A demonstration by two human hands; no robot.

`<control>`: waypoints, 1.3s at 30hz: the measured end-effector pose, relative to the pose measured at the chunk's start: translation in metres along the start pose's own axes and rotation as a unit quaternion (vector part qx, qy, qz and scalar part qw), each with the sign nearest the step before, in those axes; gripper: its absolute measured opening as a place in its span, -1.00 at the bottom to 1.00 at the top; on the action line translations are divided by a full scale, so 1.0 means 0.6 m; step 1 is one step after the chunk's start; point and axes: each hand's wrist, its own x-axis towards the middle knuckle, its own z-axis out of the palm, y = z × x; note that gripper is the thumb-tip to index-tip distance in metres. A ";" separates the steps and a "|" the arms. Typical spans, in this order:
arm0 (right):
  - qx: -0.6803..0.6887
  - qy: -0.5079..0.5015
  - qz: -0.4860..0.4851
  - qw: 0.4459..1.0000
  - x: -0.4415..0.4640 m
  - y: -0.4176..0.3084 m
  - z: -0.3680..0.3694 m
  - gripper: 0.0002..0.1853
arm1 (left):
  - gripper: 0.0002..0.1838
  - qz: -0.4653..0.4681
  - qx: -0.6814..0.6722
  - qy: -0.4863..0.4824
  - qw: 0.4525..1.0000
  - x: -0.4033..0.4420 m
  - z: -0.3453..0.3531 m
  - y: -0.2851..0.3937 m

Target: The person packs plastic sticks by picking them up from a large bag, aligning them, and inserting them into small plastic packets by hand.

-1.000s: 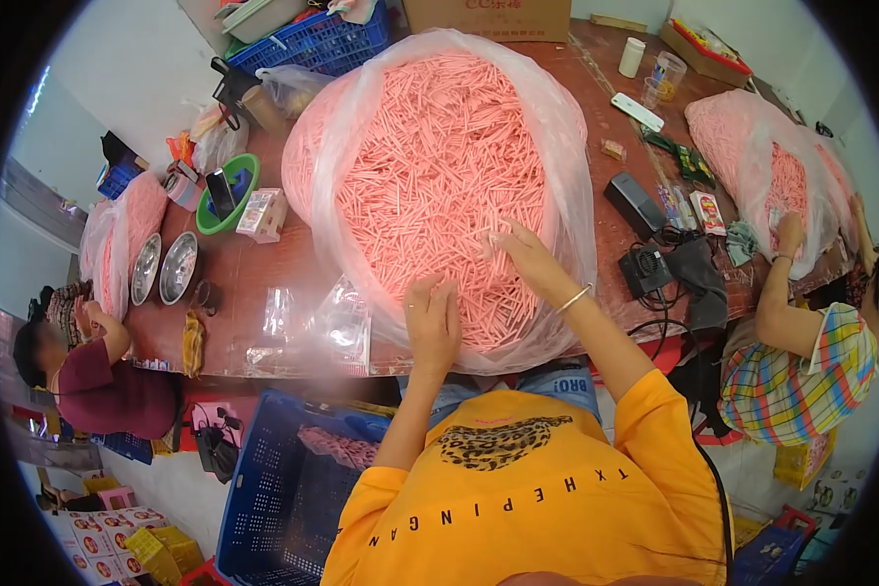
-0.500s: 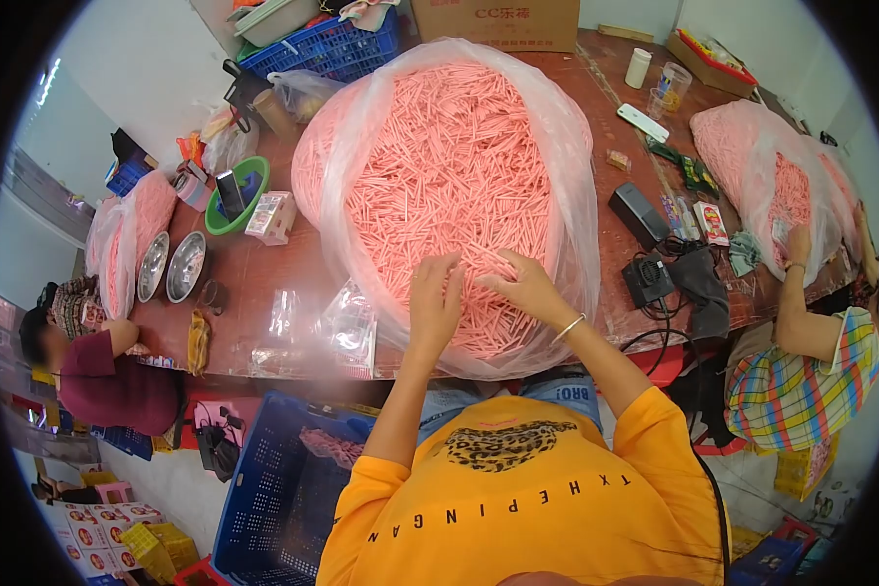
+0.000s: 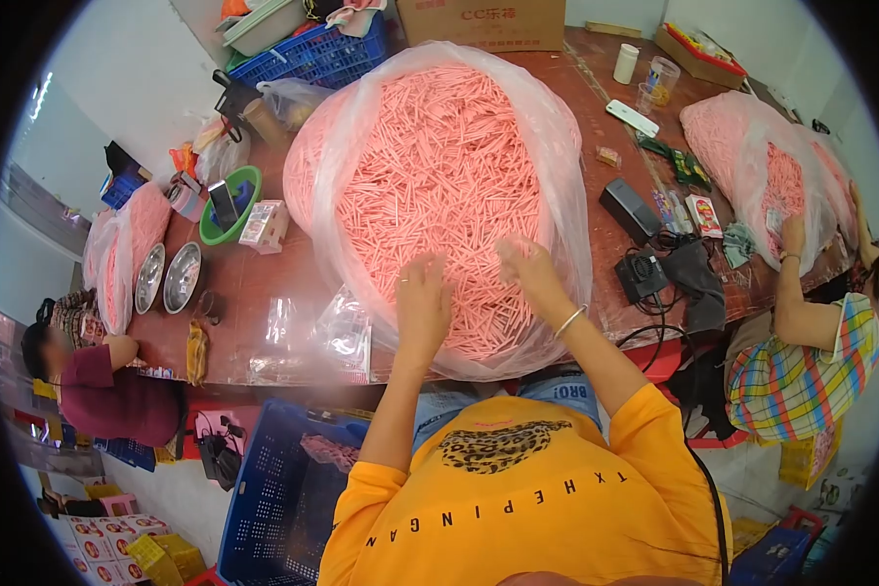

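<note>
A large clear plastic bag (image 3: 568, 210) stands wide open on the table, full of thin pink sticks (image 3: 439, 166). My left hand (image 3: 424, 301) is over the near left part of the sticks, fingers pointing away from me; whether it holds any stick is too small to tell. Over the near right part is my right hand (image 3: 534, 277), with a bracelet on the wrist. Its fingertips are blurred by motion, and nothing can be made out between them. The two hands are apart, with pink sticks showing between them.
Left on the reddish table (image 3: 234, 332) are metal bowls (image 3: 183, 277), a green basin (image 3: 246, 200) and clear packets. A black device (image 3: 642, 276) with cables lies right. Co-workers sit at both sides beside pink-filled bags. A blue crate (image 3: 264, 488) stands below the table edge.
Since half a second ago, my hands have moved further apart; before that, my right hand came in from further up the pile. The whole view has shifted slightly.
</note>
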 end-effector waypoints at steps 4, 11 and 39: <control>0.160 -0.002 -0.034 0.986 0.013 -0.009 0.010 -0.54 | -0.71 -0.110 -0.182 0.032 0.977 -0.007 0.012 0.036; 0.155 0.003 -0.071 0.985 0.004 -0.013 0.036 -0.52 | -0.78 -0.199 -0.259 -0.123 0.937 -0.022 0.047 0.079; -0.184 0.030 -0.184 0.965 -0.035 0.089 0.024 -0.86 | -0.48 0.076 0.013 -0.129 0.989 -0.023 0.024 0.082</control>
